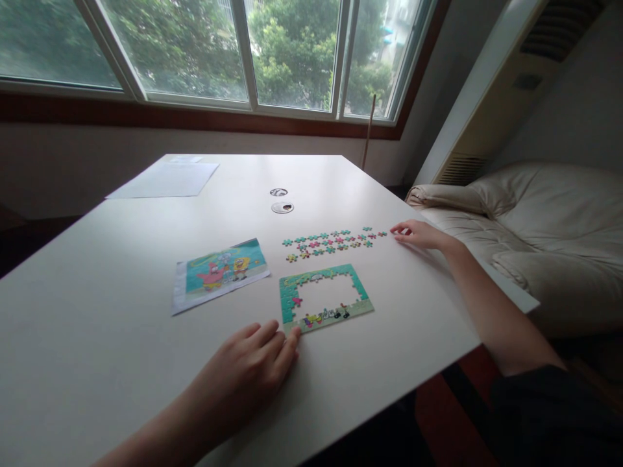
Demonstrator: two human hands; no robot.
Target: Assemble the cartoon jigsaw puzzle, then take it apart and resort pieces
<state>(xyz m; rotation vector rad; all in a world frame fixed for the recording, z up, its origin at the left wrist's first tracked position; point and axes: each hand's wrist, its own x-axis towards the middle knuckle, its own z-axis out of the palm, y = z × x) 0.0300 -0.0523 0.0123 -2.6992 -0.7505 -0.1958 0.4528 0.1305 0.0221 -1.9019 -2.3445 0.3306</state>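
A partly assembled jigsaw puzzle [365, 305] lies flat on the white table, its border joined and its middle showing bare tabletop. My left hand [265, 355] rests at its lower left corner, one fingertip touching the edge and the other fingers loosely bent, holding nothing. Loose puzzle pieces [331, 242] in green, pink and yellow are spread in rough rows beyond the puzzle. At the right end of these rows is my right hand [413, 233], fingers stretched and slightly apart, with nothing visible in them. A printed reference picture [226, 272] of cartoon figures lies left of the puzzle.
Two round flat discs [282, 207] lie farther back on the white table [121, 279]. White paper sheets [165, 180] are at the far left corner. A cream leather sofa [545, 227] stands beyond the right edge, and a window [292, 58] is behind the table.
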